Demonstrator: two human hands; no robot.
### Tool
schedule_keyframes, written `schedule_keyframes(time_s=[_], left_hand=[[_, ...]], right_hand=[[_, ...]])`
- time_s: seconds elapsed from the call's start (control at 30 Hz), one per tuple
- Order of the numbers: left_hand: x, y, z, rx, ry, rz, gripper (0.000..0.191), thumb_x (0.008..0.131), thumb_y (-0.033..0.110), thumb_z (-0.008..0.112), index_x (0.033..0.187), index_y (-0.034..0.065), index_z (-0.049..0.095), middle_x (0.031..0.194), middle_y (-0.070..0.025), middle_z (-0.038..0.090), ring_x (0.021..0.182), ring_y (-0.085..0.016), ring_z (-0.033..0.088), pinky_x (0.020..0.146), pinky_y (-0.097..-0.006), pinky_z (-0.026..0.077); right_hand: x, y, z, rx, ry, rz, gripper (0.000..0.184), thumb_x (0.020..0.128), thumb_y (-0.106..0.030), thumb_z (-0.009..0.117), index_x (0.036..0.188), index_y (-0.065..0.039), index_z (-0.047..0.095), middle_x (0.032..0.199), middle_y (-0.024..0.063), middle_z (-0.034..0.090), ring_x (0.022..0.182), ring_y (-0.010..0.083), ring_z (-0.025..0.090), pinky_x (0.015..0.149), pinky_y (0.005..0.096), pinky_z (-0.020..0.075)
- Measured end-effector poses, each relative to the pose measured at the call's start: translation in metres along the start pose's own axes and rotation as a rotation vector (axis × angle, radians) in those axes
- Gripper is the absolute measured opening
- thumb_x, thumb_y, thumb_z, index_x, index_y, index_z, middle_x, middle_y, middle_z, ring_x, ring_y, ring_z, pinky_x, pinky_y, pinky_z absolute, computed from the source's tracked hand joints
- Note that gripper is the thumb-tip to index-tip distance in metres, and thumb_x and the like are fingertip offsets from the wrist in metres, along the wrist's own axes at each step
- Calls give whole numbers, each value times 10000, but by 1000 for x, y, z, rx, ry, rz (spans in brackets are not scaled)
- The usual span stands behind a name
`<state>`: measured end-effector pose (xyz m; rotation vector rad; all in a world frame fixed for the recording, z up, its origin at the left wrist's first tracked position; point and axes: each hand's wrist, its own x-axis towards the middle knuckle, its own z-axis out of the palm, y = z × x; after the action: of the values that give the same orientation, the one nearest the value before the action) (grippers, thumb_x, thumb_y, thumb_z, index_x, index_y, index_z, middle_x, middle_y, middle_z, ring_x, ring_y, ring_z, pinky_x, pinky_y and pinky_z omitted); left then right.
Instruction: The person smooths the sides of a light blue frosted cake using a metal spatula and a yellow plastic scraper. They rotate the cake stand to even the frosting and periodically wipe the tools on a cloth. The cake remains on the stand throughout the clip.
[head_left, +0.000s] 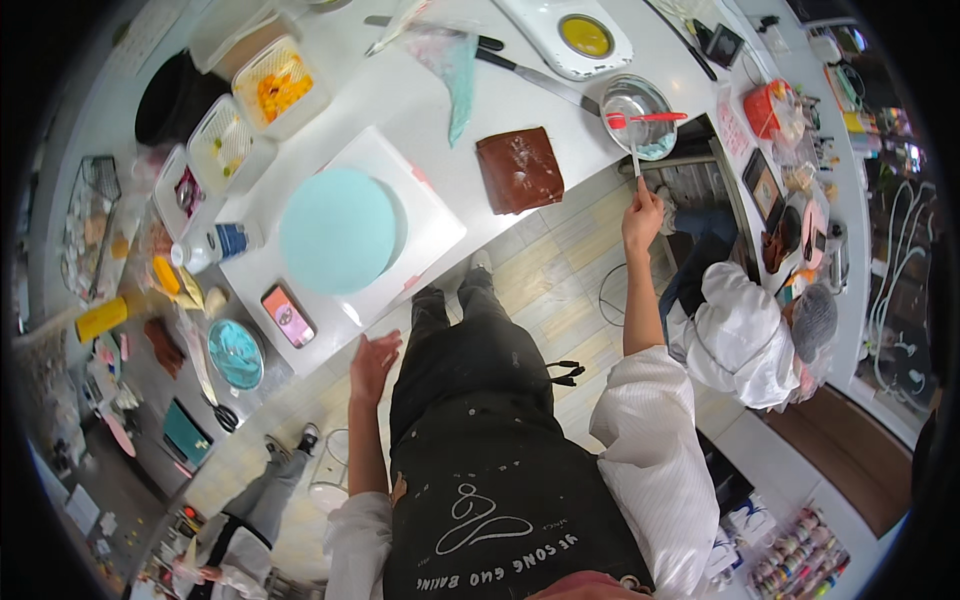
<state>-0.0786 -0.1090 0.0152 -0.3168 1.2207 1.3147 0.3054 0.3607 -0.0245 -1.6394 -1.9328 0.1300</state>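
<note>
My right hand (643, 217) grips a slim metal tool (634, 156), whose far end reaches into a steel mixing bowl (656, 94). A little pale blue cream lies in that bowl, and a red spatula (660, 117) crosses its top. My left hand (375, 366) hangs beside the table edge, fingers apart and holding nothing. In front of it stands a round cake with smooth pale blue frosting (337, 229), on a white square board (431, 217). A phone with a lit screen (289, 315) rests nearby. A folded brown cloth (520, 169) lies between cake and bowl.
A long spatula (551, 82) and a blue-tinged piping bag (459, 97) lie beyond. Plastic tubs of cut fruit (281, 97) stand left, near a bottle (214, 244) and a bowl of blue cream (236, 354). People are at right (739, 337) and lower left (240, 547).
</note>
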Motion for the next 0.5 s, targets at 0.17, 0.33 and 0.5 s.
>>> schedule_keyframes(time_s=[0.17, 0.33, 0.5], left_hand=[[-7, -17, 16, 235, 48, -87, 506, 1054, 466, 423, 1070, 52, 715, 1271, -127, 676, 1188, -250, 602, 1074, -424, 386], [8, -32, 15, 459, 20, -104, 491, 1036, 442, 480, 1084, 22, 730, 1167, -103, 717, 1100, -202, 634, 1003, -367, 438], [22, -35, 16, 680, -5, -108, 462, 1032, 393, 513, 1096, -12, 727, 1092, -103, 730, 1028, -183, 654, 941, -314, 476]], right_hand=[[-60, 28, -52, -1, -66, 80, 444, 876, 23, 620, 1269, -166, 701, 925, 154, 628, 856, 304, 626, 776, 390, 508], [-86, 50, -95, 72, -152, 178, 366, 947, -59, 635, 1287, -182, 693, 889, 128, 663, 808, 248, 662, 759, 346, 518], [-41, 43, -66, 275, -85, 355, 310, 936, -41, 620, 1209, -142, 729, 932, 150, 680, 812, 275, 645, 781, 372, 520]])
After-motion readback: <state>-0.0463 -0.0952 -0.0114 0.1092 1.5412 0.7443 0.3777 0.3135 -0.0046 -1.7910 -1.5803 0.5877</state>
